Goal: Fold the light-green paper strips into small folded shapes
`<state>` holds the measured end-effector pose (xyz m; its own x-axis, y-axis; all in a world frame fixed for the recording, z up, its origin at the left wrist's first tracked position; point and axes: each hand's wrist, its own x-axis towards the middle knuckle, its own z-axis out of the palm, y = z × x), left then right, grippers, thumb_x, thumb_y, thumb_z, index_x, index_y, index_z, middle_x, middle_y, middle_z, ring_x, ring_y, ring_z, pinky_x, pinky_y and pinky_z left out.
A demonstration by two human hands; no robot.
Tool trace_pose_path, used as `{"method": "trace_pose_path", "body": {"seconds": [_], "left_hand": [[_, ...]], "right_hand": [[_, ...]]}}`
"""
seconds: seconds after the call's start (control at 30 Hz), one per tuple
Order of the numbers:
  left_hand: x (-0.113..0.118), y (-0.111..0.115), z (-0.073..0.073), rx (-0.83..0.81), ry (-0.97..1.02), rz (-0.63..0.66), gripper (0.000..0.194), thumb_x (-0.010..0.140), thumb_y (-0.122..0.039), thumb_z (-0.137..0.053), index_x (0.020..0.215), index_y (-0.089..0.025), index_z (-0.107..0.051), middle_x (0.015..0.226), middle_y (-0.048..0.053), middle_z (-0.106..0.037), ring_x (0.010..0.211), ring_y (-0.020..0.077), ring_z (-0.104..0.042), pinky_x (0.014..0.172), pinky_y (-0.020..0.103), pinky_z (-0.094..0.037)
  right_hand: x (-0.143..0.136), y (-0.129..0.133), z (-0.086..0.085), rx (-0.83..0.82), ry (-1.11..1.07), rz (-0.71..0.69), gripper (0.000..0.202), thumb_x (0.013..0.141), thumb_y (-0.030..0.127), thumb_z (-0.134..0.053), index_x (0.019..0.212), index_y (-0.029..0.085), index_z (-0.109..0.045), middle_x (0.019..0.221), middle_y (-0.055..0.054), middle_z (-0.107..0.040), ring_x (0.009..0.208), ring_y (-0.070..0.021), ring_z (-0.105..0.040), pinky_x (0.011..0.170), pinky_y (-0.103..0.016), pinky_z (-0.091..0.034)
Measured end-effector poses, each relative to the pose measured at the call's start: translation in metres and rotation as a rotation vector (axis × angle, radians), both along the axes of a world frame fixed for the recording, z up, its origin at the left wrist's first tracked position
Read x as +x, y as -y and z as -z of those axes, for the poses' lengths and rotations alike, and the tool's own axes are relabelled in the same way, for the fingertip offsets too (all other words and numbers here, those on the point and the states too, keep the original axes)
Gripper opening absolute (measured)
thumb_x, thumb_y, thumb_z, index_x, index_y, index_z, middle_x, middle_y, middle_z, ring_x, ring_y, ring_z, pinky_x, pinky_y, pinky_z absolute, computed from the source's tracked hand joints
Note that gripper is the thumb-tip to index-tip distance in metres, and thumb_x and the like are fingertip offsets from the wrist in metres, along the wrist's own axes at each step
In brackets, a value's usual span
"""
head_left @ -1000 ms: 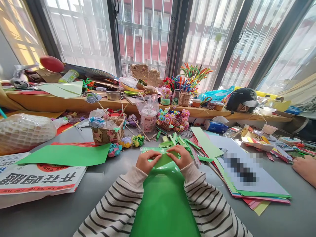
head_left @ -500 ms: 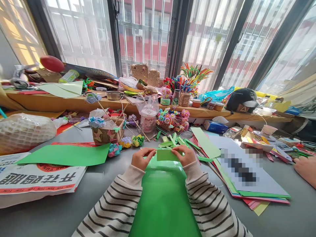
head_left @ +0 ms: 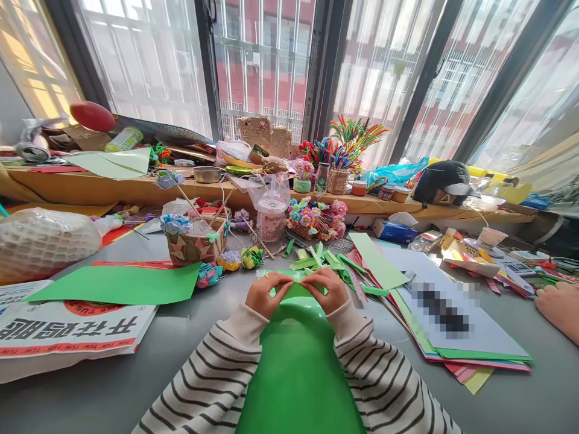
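My left hand (head_left: pixel 268 294) and my right hand (head_left: pixel 326 290) are close together at the middle of the table. Both pinch a small piece of green paper (head_left: pixel 297 277) between thumb and fingers, and the fingertips hide much of it. Below them a glossy green surface (head_left: pixel 301 367) stretches toward me between my striped sleeves. Just beyond my right hand lies a loose heap of cut green paper strips (head_left: pixel 332 263). A larger green paper sheet (head_left: pixel 122 283) rests to the left on a printed white bag (head_left: pixel 81 328).
Paper flowers (head_left: pixel 252 257) and a decorated basket (head_left: pixel 196 246) stand at the back left, beside a lidded plastic cup (head_left: pixel 271 220). Stacked coloured paper (head_left: pixel 470 301) lies on the right. Another person's hand (head_left: pixel 558 307) rests at the right edge. A cluttered ledge (head_left: pixel 380 208) runs behind.
My hands have come closer together on the green paper piece. It showed as a flat rectangle between them before; now less of it is visible.
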<state>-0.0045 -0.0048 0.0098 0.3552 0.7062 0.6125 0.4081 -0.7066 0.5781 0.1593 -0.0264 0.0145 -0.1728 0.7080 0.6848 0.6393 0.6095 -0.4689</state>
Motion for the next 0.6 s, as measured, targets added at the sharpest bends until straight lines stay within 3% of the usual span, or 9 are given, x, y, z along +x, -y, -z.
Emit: {"method": "trace_pose_path", "body": {"seconds": [0.2,0.37,0.53,0.6], "left_hand": [[-0.002,-0.001,-0.004,0.001,0.017,-0.015,0.016,0.071,-0.023,-0.047,0.072,-0.015,-0.06,0.068,0.004,-0.062,0.063,0.0124,-0.055,0.06,0.023,-0.044],[-0.005,-0.004,0.0,0.023,0.018,-0.139,0.016,0.07,-0.025,-0.047,0.072,-0.016,-0.061,0.066,0.003,-0.062,0.06,0.0129,-0.055,0.057,0.023,-0.045],[-0.008,-0.007,0.003,0.061,0.126,-0.351,0.017,0.07,-0.027,-0.047,0.073,-0.016,-0.06,0.07,0.004,-0.062,0.061,0.0138,-0.056,0.061,0.025,-0.046],[-0.008,-0.007,0.003,0.094,0.139,-0.327,0.019,0.071,-0.027,-0.046,0.078,-0.016,-0.059,0.075,0.004,-0.062,0.066,0.0147,-0.056,0.063,0.025,-0.046]], "right_hand": [[0.006,-0.002,-0.002,-0.013,-0.035,0.072,0.011,0.07,0.023,-0.053,0.068,0.02,-0.063,0.065,-0.003,-0.06,0.065,-0.0149,-0.05,0.063,-0.027,-0.041],[0.009,-0.003,-0.002,-0.016,-0.053,0.132,0.011,0.069,0.024,-0.054,0.067,0.021,-0.063,0.064,-0.003,-0.06,0.065,-0.0161,-0.051,0.062,-0.028,-0.041],[0.014,-0.005,0.001,-0.036,-0.101,0.192,0.012,0.07,0.024,-0.052,0.069,0.019,-0.063,0.067,-0.004,-0.059,0.066,-0.0168,-0.051,0.061,-0.029,-0.041],[0.014,-0.005,0.001,-0.045,-0.107,0.182,0.012,0.07,0.025,-0.052,0.07,0.019,-0.063,0.067,-0.004,-0.059,0.066,-0.0167,-0.051,0.062,-0.029,-0.041]]}}
